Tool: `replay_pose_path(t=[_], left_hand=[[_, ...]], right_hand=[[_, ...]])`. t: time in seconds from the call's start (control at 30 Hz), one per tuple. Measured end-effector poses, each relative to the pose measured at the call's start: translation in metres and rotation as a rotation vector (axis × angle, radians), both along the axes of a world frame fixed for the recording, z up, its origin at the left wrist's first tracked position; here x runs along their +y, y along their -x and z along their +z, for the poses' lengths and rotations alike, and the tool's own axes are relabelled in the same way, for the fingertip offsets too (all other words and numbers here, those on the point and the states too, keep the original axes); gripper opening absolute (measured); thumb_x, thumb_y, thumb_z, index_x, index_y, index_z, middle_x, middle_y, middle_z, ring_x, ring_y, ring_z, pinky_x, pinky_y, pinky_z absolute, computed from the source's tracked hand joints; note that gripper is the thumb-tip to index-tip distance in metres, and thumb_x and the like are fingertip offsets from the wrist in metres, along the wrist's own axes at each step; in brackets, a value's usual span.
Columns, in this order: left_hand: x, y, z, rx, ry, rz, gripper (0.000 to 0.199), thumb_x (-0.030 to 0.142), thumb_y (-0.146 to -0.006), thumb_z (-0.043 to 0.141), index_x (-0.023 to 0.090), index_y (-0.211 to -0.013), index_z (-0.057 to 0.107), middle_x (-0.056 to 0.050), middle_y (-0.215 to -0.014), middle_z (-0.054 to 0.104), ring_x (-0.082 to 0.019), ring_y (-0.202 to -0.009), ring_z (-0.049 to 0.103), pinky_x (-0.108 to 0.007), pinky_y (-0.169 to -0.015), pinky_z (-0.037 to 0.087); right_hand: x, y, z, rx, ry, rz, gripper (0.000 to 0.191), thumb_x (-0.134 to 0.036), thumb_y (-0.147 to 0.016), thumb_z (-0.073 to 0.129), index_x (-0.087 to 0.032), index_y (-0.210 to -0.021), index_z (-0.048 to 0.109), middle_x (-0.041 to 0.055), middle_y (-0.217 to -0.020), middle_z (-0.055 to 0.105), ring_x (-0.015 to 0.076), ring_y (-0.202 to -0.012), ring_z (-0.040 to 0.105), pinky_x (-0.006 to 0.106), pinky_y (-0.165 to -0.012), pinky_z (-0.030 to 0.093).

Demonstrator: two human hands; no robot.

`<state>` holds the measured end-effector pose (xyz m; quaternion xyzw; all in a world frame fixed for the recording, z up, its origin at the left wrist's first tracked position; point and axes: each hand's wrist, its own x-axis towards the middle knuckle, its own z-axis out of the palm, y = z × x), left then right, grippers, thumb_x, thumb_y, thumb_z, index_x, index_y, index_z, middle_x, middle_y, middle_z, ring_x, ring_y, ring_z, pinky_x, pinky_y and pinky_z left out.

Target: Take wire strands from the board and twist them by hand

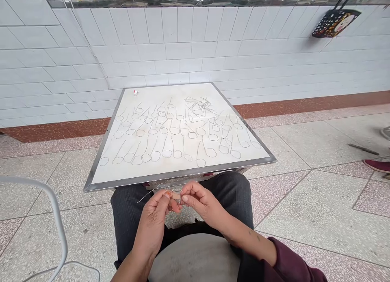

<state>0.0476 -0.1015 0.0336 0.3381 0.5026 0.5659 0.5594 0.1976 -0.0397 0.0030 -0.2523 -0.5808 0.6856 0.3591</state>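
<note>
A thin wire (151,190) is pinched between both my hands, above my lap and just in front of the table edge. My left hand (157,213) closes thumb and forefinger on it, and its free end sticks out to the left. My right hand (199,199) pinches the same wire a little to the right, fingertips almost meeting the left ones. Something beige, perhaps tape around a finger, shows between the hands. On the white table lie many bent wire loops with long tails (174,130), set out in rough rows.
A tangled pile of wires (199,106) lies at the back right of the grey-rimmed table (183,173). A small white and red object (135,92) sits at its far left corner. A grey curved tube (57,217) stands at left. A patterned bag (335,22) hangs on the tiled wall.
</note>
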Motion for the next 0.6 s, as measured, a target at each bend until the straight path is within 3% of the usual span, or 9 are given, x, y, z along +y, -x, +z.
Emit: replay_pose_path(t=[0.3, 0.47, 0.6], left_hand=[[0.001, -0.011, -0.005, -0.291, 0.065, 0.118, 0.036, 0.037, -0.083, 0.071, 0.018, -0.057, 0.054, 0.002, -0.056, 0.052, -0.014, -0.063, 0.052, -0.024, -0.067, 0.043], [0.001, -0.014, -0.010, -0.370, 0.068, 0.190, 0.034, 0.036, -0.079, 0.076, 0.018, -0.060, 0.054, 0.005, -0.053, 0.048, -0.012, -0.061, 0.050, -0.022, -0.065, 0.043], [-0.002, -0.016, -0.008, -0.409, 0.071, 0.206, 0.032, 0.034, -0.077, 0.078, 0.018, -0.062, 0.055, 0.006, -0.054, 0.047, -0.011, -0.058, 0.046, -0.023, -0.064, 0.044]], right_hand=[[-0.006, 0.008, -0.005, 0.008, 0.076, -0.008, 0.034, -0.055, -0.091, 0.055, -0.022, -0.088, 0.046, -0.0040, -0.070, 0.052, 0.0116, -0.062, 0.046, 0.026, -0.059, 0.037], [-0.009, 0.011, -0.003, 0.187, 0.254, -0.053, 0.035, -0.046, -0.086, 0.067, -0.024, -0.102, 0.046, -0.0075, -0.066, 0.051, 0.0097, -0.056, 0.041, 0.023, -0.055, 0.032], [-0.013, 0.012, -0.002, 0.295, 0.354, -0.106, 0.036, -0.041, -0.083, 0.071, -0.027, -0.103, 0.044, -0.0070, -0.067, 0.052, 0.0105, -0.058, 0.044, 0.023, -0.057, 0.034]])
